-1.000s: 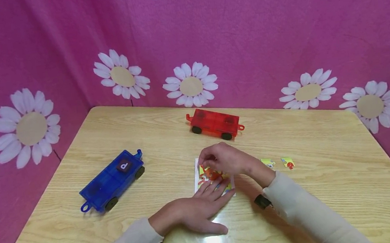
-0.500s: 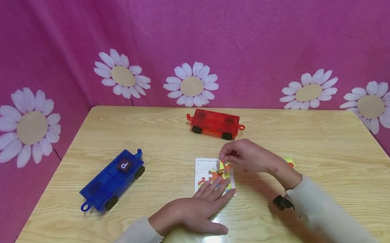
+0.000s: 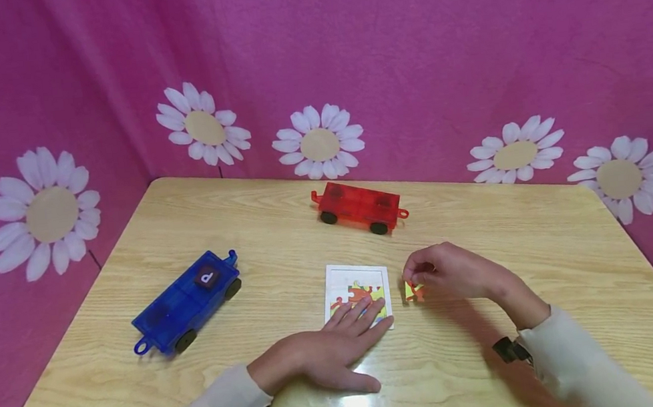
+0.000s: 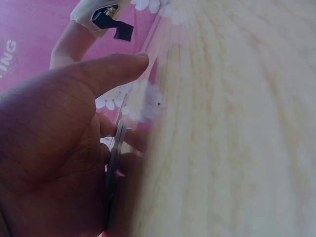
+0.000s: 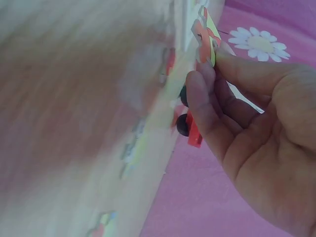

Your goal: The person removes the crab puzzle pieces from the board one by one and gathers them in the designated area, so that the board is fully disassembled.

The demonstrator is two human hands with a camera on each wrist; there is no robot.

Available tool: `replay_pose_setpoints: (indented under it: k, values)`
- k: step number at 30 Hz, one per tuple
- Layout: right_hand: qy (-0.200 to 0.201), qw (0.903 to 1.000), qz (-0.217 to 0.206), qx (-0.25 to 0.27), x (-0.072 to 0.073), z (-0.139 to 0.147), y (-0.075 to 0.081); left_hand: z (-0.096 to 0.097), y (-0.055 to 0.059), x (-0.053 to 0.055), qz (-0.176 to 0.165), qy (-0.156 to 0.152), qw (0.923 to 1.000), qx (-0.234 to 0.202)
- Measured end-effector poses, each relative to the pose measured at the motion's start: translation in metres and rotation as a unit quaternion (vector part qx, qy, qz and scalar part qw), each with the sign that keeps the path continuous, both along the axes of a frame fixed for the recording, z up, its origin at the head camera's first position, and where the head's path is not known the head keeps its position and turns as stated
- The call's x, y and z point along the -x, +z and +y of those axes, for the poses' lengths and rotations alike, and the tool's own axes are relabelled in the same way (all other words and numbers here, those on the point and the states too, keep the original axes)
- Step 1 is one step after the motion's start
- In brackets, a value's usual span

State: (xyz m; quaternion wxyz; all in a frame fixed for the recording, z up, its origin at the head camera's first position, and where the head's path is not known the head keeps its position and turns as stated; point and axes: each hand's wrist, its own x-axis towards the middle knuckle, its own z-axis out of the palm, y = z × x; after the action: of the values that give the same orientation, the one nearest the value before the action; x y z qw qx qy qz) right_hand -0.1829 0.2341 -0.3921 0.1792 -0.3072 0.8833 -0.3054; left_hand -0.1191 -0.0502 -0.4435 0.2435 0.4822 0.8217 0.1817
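Observation:
A small jigsaw puzzle in a white frame tray (image 3: 355, 270) lies on the table, its lower part filled with orange and yellow pieces. My left hand (image 3: 334, 354) rests flat on the lower part of it, fingers spread, hiding some of the picture. In the left wrist view the tray's thin edge (image 4: 116, 148) shows under the fingers of that hand. To the right of the tray, my right hand (image 3: 458, 272) pinches an orange and yellow puzzle piece (image 3: 414, 291). The right wrist view shows this puzzle piece (image 5: 206, 42) upright between thumb and fingertips, above the table.
Behind the tray stands a red toy wagon (image 3: 360, 206) with black wheels. A blue toy wagon (image 3: 187, 303) carrying a dark letter tile (image 3: 208, 277) stands at left. Loose pieces (image 5: 131, 150) lie on the table, hidden by my right hand in the head view. Pink flowered cloth (image 3: 406, 53) surrounds the table.
My right hand has moved from over the tray to its right, lifting away an orange and yellow puzzle piece. The tray's upper part is uncovered. My left hand has stayed in place.

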Motion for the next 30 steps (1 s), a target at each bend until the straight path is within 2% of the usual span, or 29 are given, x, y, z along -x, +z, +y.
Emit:
replay_pose_setpoints:
  k: [4, 8, 18, 30]
  values:
    - [0.010, 0.9998, -0.020, -0.003, -0.005, 0.004, -0.006, -0.001, 0.001, 0.001, -0.013, 0.001, 0.9999, -0.001]
    - [0.016, 0.9998, -0.011, -0.011, -0.011, 0.004, -0.011, -0.002, 0.002, 0.001, -0.025, 0.001, 0.9997, -0.001]
    - [0.014, 0.9994, 0.025, -0.019, -0.013, 0.003, -0.019, -0.001, 0.002, 0.001, -0.021, 0.001, 0.9998, -0.003]
    - [-0.004, 0.9997, 0.013, -0.018, -0.014, 0.004, -0.020, -0.001, 0.002, 0.000, -0.012, 0.003, 0.9999, -0.004]
